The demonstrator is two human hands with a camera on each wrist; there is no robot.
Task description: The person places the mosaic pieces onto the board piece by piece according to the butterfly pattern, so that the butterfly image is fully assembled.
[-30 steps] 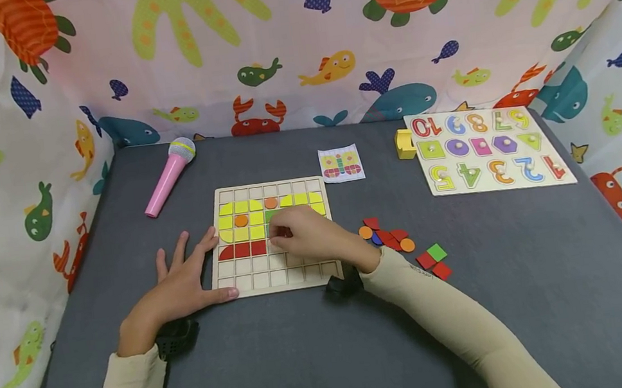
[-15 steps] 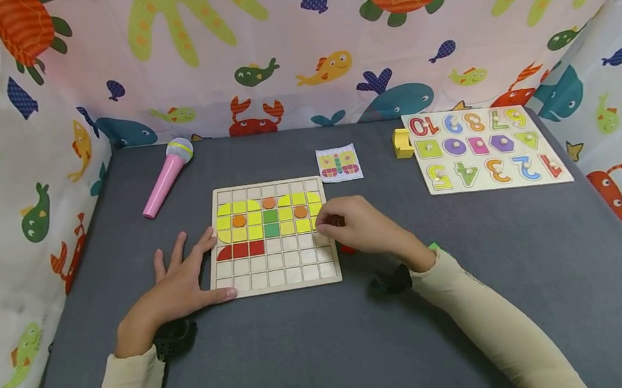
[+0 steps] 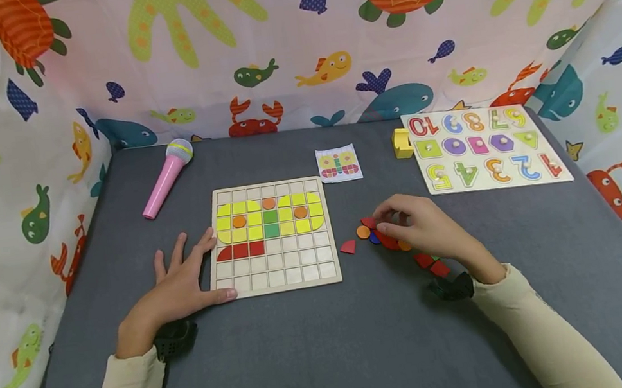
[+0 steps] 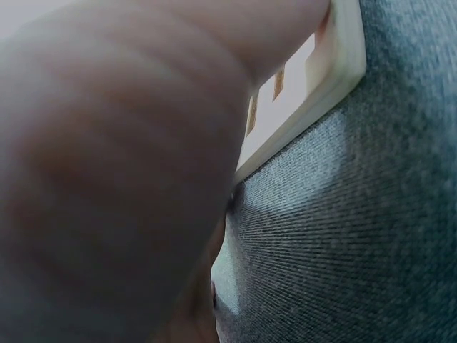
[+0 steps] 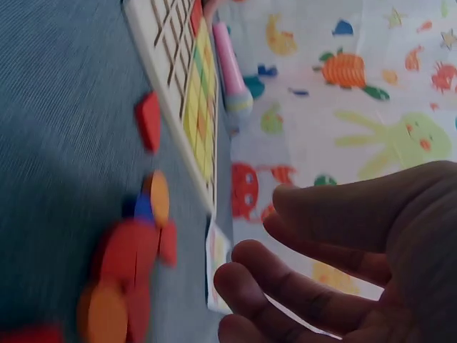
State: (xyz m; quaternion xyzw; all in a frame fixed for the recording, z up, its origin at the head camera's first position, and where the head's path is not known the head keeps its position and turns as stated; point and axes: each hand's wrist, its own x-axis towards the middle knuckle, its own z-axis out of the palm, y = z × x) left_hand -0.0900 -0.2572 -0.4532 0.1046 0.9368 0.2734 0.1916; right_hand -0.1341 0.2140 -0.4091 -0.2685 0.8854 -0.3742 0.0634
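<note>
A wooden grid board (image 3: 303,272) lies on the table, with yellow, orange and green tiles in its upper rows. In a lower row, a run of red tiles (image 3: 241,250) stands at the left. My left hand (image 3: 177,291) rests at the board's left edge, fingers spread, thumb on the near corner. My right hand (image 3: 422,222) is over the loose pile at the board's right, fingers bent. In the right wrist view, nothing shows between its thumb and fingertips. Red pieces (image 5: 128,254), an orange disc (image 5: 158,199) and a blue piece (image 5: 143,209) lie beneath. One red quarter-round tile (image 3: 348,247) lies apart.
A small butterfly pattern card (image 3: 339,164) lies beyond the board. The pink toy microphone (image 3: 164,183) is at the back left. A number and shape puzzle board (image 3: 490,178) lies at the back right, beside a yellow block (image 3: 402,144). Patterned cloth surrounds the table's back and sides.
My right hand has moved from the middle of the board rightward to the loose pile, uncovering the green and orange tiles and the lone red tile. My left hand stays put.
</note>
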